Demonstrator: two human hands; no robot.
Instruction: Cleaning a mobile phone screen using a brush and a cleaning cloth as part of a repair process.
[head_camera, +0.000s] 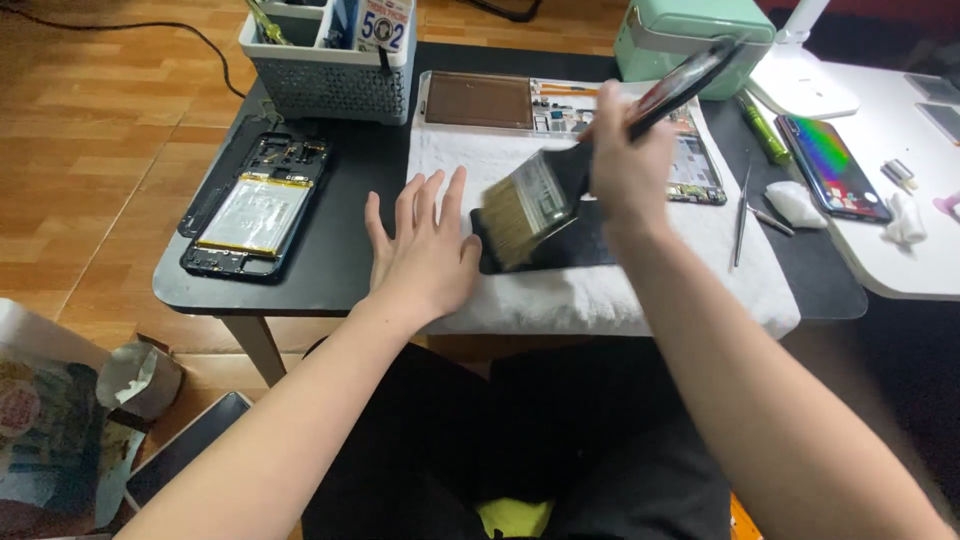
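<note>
My right hand (625, 165) grips a wide paintbrush (535, 205) by its dark handle, with the pale bristles angled down to the left over a black phone screen panel (560, 250). That panel lies flat on a white towel (600, 290) spread over the black table (350, 270). My left hand (425, 250) rests palm down with fingers spread at the towel's left edge, touching the panel's left end. It holds nothing.
An opened phone body with its battery showing (255, 210) lies at the table's left. A grey basket (325, 60) stands behind it. A brown tray (478, 100), a circuit board (695, 170), tweezers (740, 215), a green screwdriver (765, 130), a mint box (690, 35) and another phone (835, 165) lie to the right.
</note>
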